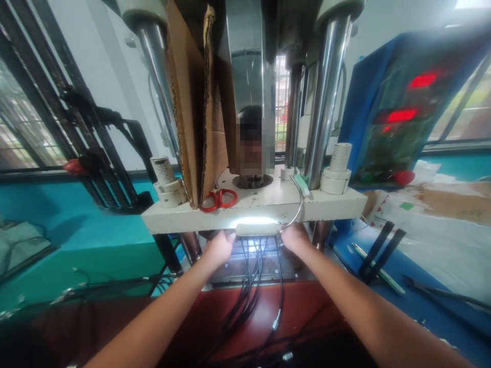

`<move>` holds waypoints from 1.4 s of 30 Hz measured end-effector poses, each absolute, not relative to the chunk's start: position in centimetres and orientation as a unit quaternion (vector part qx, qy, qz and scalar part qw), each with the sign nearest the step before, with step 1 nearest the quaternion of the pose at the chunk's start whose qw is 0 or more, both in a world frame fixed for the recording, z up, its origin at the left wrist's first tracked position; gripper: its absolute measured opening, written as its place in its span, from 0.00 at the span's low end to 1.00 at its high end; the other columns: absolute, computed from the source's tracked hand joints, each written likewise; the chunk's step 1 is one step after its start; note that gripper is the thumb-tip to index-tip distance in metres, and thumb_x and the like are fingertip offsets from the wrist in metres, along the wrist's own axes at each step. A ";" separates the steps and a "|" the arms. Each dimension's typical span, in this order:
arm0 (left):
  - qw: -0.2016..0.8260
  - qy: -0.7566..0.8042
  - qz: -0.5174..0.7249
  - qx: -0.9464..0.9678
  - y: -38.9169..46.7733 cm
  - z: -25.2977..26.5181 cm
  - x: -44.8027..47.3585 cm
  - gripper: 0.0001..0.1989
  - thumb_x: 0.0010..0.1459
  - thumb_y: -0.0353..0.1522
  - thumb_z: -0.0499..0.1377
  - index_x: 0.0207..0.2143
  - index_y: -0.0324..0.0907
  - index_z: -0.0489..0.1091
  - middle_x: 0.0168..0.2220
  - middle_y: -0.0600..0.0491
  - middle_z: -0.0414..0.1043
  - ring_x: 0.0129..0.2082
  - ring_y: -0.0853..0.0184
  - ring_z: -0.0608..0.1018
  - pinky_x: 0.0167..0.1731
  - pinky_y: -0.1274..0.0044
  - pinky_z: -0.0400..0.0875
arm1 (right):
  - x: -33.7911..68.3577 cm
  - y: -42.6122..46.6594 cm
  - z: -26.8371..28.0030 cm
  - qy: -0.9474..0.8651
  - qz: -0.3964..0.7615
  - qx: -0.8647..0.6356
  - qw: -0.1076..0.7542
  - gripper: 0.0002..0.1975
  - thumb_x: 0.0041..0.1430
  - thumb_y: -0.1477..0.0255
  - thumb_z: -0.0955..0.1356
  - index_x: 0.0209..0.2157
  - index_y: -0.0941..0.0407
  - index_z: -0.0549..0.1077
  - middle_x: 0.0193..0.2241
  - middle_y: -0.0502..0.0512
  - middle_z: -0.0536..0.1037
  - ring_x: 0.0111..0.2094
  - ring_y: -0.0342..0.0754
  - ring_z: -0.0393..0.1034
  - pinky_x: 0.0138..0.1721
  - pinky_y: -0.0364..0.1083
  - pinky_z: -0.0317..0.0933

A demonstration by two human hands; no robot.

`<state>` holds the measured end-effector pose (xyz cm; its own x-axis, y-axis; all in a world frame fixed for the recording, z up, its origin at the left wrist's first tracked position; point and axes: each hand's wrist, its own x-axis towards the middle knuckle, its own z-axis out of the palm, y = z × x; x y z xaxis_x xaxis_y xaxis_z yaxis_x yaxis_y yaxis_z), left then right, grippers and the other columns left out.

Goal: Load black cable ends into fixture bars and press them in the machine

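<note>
My left hand [220, 247] reaches in under the front edge of the press plate [253, 210], its thumb beside the left end of a small lit lamp [256, 229]. At the lamp's right end is my right hand [296, 238], thumb up. Both hands look closed, but most of their fingers and whatever they grip are hidden behind the lamp and plate. Between the hands, several black cables [251, 278] hang down over the red-brown work surface [299, 301]. One cable ends in a metal connector [275, 321]. A bent metal gooseneck [301, 202] carries the lamp.
Red-handled scissors [219, 199] and upright cardboard [192, 112] rest on the plate between steel columns. To the right stand a blue control box [399, 102] with red displays, white tweezers [379, 268] and dark pliers [433, 289]. More cables [99, 291] lie at left.
</note>
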<state>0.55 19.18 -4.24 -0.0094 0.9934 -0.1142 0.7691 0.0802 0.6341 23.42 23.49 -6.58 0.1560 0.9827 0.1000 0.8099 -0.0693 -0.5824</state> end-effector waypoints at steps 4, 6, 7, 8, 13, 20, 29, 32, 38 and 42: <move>0.273 0.659 0.189 0.675 12.5 -3.3 -0.5 0.20 0.59 0.44 0.53 0.48 0.40 0.61 0.36 0.49 0.73 0.36 0.60 0.75 0.38 0.70 0.65 | 22.9 20.7 -5.5 -0.684 0.111 -0.686 0.223 0.13 0.64 0.65 0.64 0.44 0.58 0.73 0.43 0.58 0.75 0.45 0.51 0.69 0.48 0.54 0.61; 0.319 0.625 0.181 0.689 9.4 -3.1 -0.7 0.21 0.59 0.47 0.51 0.47 0.42 0.60 0.33 0.52 0.72 0.32 0.62 0.74 0.33 0.72 0.65 | 22.5 19.6 -5.4 -0.708 0.084 -0.667 0.215 0.13 0.62 0.66 0.64 0.43 0.58 0.74 0.44 0.61 0.75 0.48 0.55 0.67 0.50 0.54 0.58; 0.337 0.622 0.179 0.684 8.2 -3.2 -0.6 0.21 0.58 0.47 0.52 0.47 0.42 0.59 0.33 0.53 0.72 0.32 0.62 0.74 0.32 0.73 0.64 | 22.3 19.2 -5.4 -0.716 0.072 -0.662 0.211 0.14 0.61 0.66 0.64 0.43 0.58 0.75 0.44 0.62 0.75 0.49 0.57 0.65 0.51 0.55 0.56; 0.351 0.620 0.174 0.680 7.2 -3.3 -0.5 0.21 0.57 0.45 0.54 0.47 0.43 0.59 0.33 0.53 0.71 0.32 0.62 0.74 0.32 0.74 0.63 | 22.0 18.8 -5.5 -0.721 0.060 -0.658 0.207 0.14 0.60 0.67 0.64 0.44 0.58 0.75 0.45 0.63 0.75 0.50 0.58 0.64 0.51 0.55 0.54; 0.339 0.635 0.180 0.671 5.9 -4.7 1.0 0.15 0.51 0.34 0.57 0.42 0.44 0.60 0.31 0.56 0.67 0.30 0.66 0.71 0.29 0.75 0.59 | 21.3 18.1 -6.4 -0.738 0.021 -0.646 0.193 0.17 0.58 0.71 0.62 0.47 0.57 0.73 0.47 0.62 0.74 0.52 0.60 0.59 0.53 0.57 0.47; 0.333 0.636 0.193 0.669 6.7 -4.8 2.0 0.11 0.47 0.27 0.55 0.36 0.42 0.60 0.29 0.57 0.64 0.30 0.67 0.69 0.31 0.76 0.59 | 21.0 18.5 -6.7 -0.755 0.010 -0.632 0.176 0.18 0.57 0.76 0.60 0.47 0.60 0.73 0.43 0.63 0.76 0.48 0.59 0.63 0.51 0.55 0.49; 0.356 0.613 0.210 0.673 7.2 -5.1 3.0 0.11 0.46 0.27 0.55 0.35 0.43 0.61 0.29 0.58 0.63 0.31 0.68 0.68 0.31 0.77 0.59 | 22.1 19.9 -6.0 -0.751 0.043 -0.641 0.154 0.18 0.55 0.72 0.63 0.48 0.57 0.74 0.42 0.61 0.77 0.46 0.54 0.68 0.47 0.51 0.56; 0.375 0.605 0.217 0.668 7.0 -5.2 3.0 0.10 0.48 0.28 0.56 0.35 0.43 0.61 0.28 0.58 0.63 0.29 0.69 0.67 0.30 0.77 0.59 | 22.6 20.0 -5.7 -0.748 0.050 -0.642 0.159 0.18 0.59 0.69 0.61 0.46 0.55 0.76 0.42 0.59 0.78 0.46 0.52 0.69 0.44 0.47 0.58; 0.396 0.597 0.241 0.654 6.7 -5.5 2.8 0.09 0.52 0.34 0.57 0.36 0.43 0.61 0.29 0.58 0.65 0.28 0.69 0.67 0.29 0.78 0.60 | 21.7 20.0 -6.1 -0.748 0.024 -0.637 0.182 0.20 0.60 0.64 0.59 0.44 0.55 0.77 0.44 0.60 0.76 0.49 0.54 0.65 0.48 0.48 0.55; 0.381 0.600 0.269 0.650 6.6 -5.8 2.7 0.10 0.56 0.39 0.56 0.38 0.44 0.61 0.29 0.58 0.67 0.28 0.68 0.69 0.30 0.77 0.61 | 21.2 20.1 -6.4 -0.754 0.009 -0.633 0.175 0.18 0.59 0.64 0.60 0.39 0.56 0.79 0.44 0.61 0.75 0.48 0.55 0.64 0.49 0.49 0.54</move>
